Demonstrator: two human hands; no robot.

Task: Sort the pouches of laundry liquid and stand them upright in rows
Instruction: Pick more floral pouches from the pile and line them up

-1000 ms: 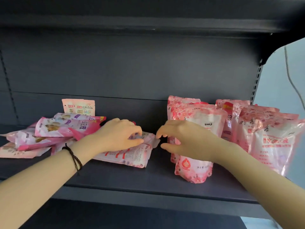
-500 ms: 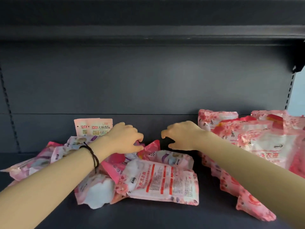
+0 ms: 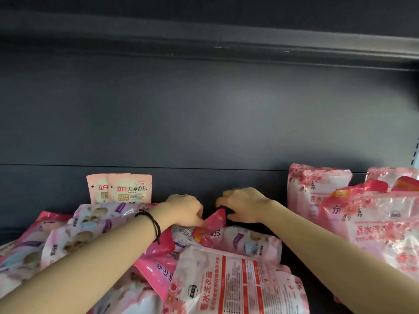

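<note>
Laundry pouches are all on the dark shelf (image 3: 292, 267), in two groups. Left/centre: flat pile (image 3: 95, 236), pink and white pouches with purple print, overlapping, lying down. Front of it: white pouch with red text panels (image 3: 238, 282), flat, back face up. Two small pale-pink pouches (image 3: 129, 189) are upright behind the pile, against the back panel (image 3: 204, 121). Right: cherry-blossom pouches (image 3: 374, 223), standing, packed close, front ones leaning a bit. A deep-pink pouch (image 3: 214, 220) sticks up tilted out of the pile's far edge, between the hands. Left hand (image 3: 186, 209): reaching in over the pile, back of hand up, fingers curled down, tips at the deep-pink pouch's left edge; actual pinch hidden, can't tell. Black cord bracelet (image 3: 154, 223) on that wrist. Right hand (image 3: 243, 206): reaching in from the right, clawed, fingers and thumb bent with a gap, pouch corner poking up into it; contact not resolvable.
</note>
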